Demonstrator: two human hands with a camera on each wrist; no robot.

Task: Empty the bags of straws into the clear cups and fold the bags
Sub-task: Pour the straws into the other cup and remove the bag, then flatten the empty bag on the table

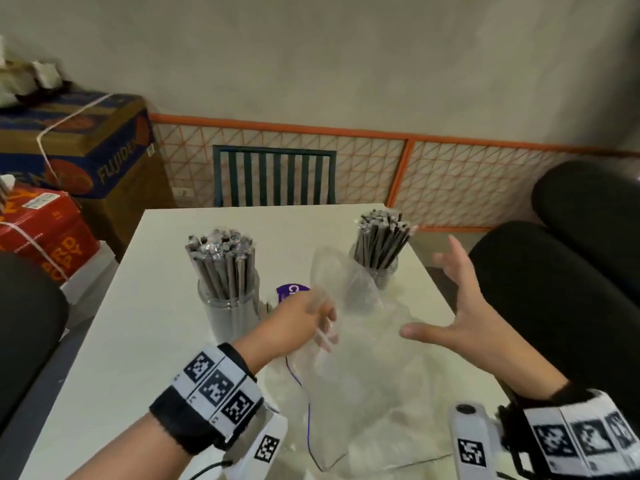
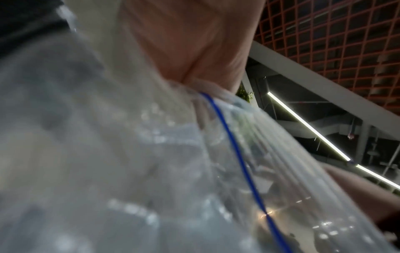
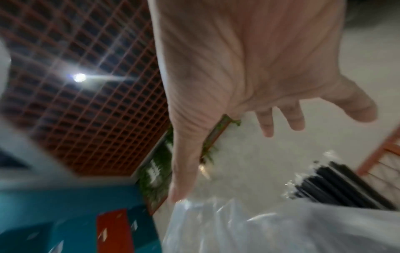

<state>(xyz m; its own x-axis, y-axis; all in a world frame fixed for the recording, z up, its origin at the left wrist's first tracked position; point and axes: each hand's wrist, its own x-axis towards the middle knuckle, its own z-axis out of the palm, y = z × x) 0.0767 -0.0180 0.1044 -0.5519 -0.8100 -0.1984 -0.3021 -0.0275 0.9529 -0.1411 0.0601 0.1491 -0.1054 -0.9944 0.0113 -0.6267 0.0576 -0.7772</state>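
The bags [image 1: 363,358] are made of thin, clear, glossy plastic, crumpled and edged with a blue line. The cups [image 1: 228,313] are of clear smooth plastic. The bench [image 1: 121,341] is seen as smooth and slightly shiny. Printed cardboard boxes [image 1: 86,150] look matt.

The clear bag [image 1: 349,306] is hiding the left hand's fingertips [image 1: 323,336] and part of a purple label [image 1: 291,293]. Both wrist views are looking blurry. The table's near edge is getting cut off.
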